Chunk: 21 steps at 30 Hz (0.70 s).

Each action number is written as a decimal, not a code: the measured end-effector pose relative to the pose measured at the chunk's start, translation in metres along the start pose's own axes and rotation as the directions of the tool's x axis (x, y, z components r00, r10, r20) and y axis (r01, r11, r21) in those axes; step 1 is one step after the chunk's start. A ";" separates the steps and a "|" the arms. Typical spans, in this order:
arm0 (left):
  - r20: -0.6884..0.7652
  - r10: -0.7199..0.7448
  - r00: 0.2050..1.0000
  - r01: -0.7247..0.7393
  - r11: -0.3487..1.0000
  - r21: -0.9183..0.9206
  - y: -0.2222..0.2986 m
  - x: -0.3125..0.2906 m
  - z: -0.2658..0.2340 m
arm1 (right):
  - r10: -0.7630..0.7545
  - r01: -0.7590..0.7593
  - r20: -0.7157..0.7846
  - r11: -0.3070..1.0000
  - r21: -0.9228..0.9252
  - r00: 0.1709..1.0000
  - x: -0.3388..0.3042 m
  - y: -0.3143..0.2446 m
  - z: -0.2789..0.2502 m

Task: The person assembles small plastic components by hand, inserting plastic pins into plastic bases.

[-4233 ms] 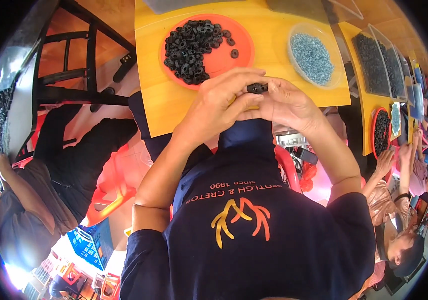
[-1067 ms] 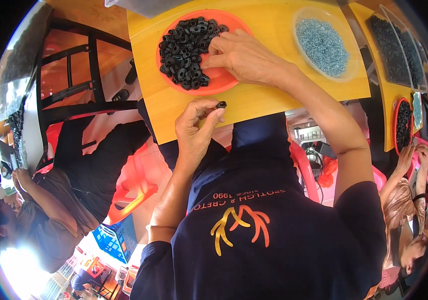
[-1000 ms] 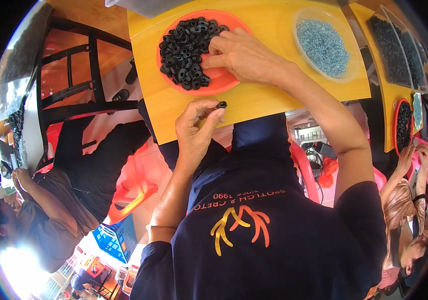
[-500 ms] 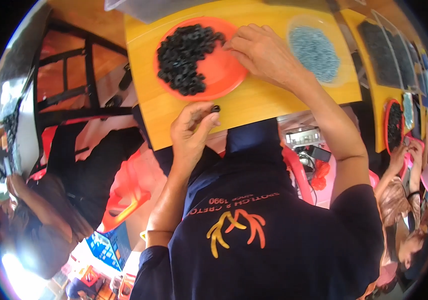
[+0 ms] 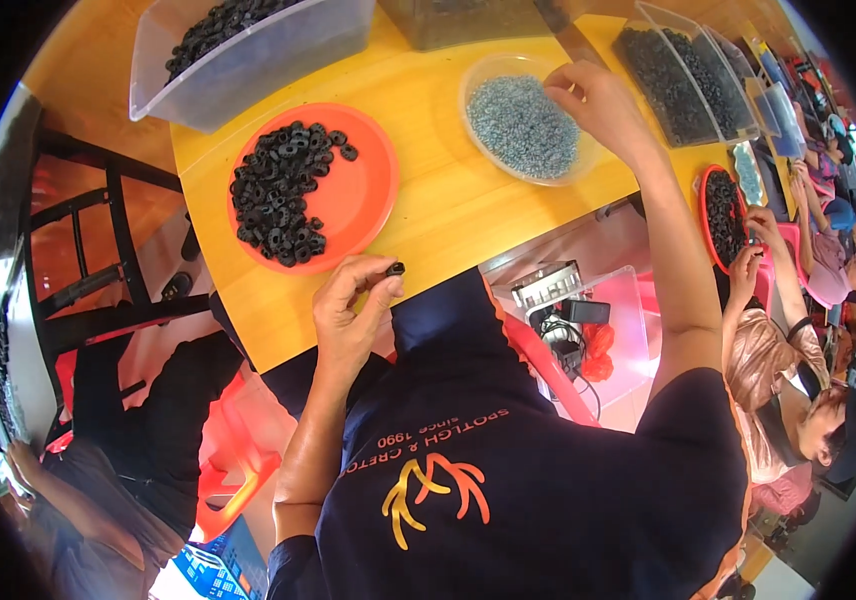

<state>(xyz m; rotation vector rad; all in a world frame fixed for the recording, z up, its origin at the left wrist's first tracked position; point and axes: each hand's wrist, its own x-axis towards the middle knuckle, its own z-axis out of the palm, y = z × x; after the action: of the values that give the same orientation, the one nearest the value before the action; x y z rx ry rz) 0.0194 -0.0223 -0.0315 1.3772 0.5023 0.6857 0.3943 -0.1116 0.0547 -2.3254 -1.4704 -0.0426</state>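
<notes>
The left hand (image 5: 344, 312), at the near edge of the yellow table (image 5: 438, 190), pinches 1 black piece (image 5: 396, 269) between thumb and fingertips. Just beyond lies a red plate (image 5: 366, 195), loose black pieces (image 5: 278, 195) heaped over its left part and the right part bare. Farther right stands a clear bowl of blue-grey beads (image 5: 523, 125). The right hand (image 5: 598, 105) reaches over the bowl's right side, fingers bent toward the beads; whether it grips any, I cannot tell. At the far left, a clear bin (image 5: 248, 65) holds more black pieces. Off to the right, a co-worker's 2 hands (image 5: 756, 250) are beside another red plate (image 5: 704, 210).
</notes>
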 end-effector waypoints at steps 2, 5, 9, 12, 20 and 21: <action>0.009 0.007 1.000 -0.007 1.000 0.020 -0.002 0.000 -0.001 | -0.050 0.049 0.021 0.999 0.013 0.999 -0.001 -0.001 0.004; 0.019 0.006 1.000 -0.007 0.999 0.040 -0.003 0.001 -0.001 | -0.072 0.072 0.040 0.997 -0.001 0.997 0.002 -0.009 0.008; 0.023 0.006 1.000 -0.008 0.999 0.052 -0.002 0.002 -0.003 | -0.087 0.097 0.063 0.980 -0.173 0.994 0.005 -0.018 0.013; 0.021 0.000 1.000 0.000 1.000 0.019 -0.002 0.003 -0.002 | -0.030 0.046 0.073 0.972 -0.230 0.997 0.006 -0.025 0.018; 0.019 0.007 1.000 -0.007 1.000 0.008 -0.003 0.002 -0.004 | -0.060 0.059 -0.004 0.991 -0.124 0.998 0.004 -0.022 0.014; 0.024 0.006 1.000 -0.007 1.000 0.020 -0.004 0.002 -0.004 | -0.062 0.060 -0.017 0.991 -0.117 0.998 0.004 -0.021 0.014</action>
<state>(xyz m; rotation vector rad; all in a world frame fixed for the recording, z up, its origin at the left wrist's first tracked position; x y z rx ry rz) 0.0186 -0.0187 -0.0357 1.4045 0.4868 0.6702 0.3751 -0.0952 0.0493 -2.3625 -1.5668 -0.1727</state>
